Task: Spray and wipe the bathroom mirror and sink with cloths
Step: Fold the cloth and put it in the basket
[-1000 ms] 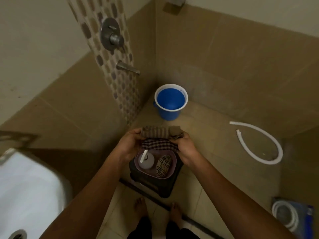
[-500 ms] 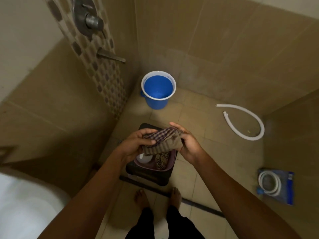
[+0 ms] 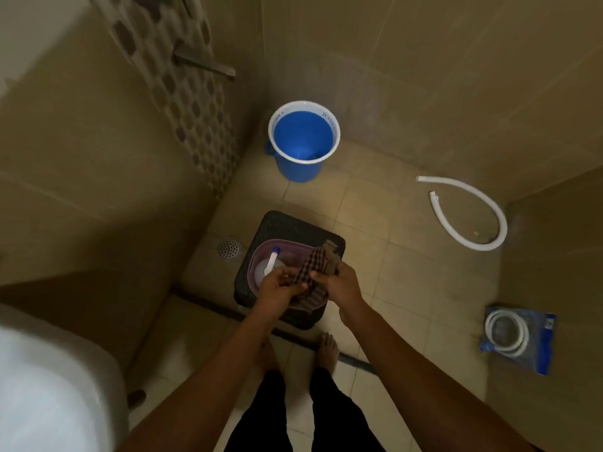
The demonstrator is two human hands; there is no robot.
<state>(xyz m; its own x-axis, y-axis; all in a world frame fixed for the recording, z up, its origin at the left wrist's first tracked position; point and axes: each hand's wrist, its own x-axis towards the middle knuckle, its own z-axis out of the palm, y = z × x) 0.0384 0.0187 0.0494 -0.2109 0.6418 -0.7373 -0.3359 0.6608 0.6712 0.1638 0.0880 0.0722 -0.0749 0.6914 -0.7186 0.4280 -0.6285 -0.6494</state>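
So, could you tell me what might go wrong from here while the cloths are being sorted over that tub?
The cloths, held by both the left hand and the right hand, hang over the tub; a dragged edge might knock over the spray bottle. The tub sits on a small stool, so a tug could tip it off.

I see the basin (image 3: 261, 256) on the stool (image 3: 293, 228), spray bottle (image 3: 270, 263) inside it. Beyond the stool sits the bucket (image 3: 295, 168); the floor drain (image 3: 229, 248) lies just left, a loose hose (image 3: 473, 212) well right.
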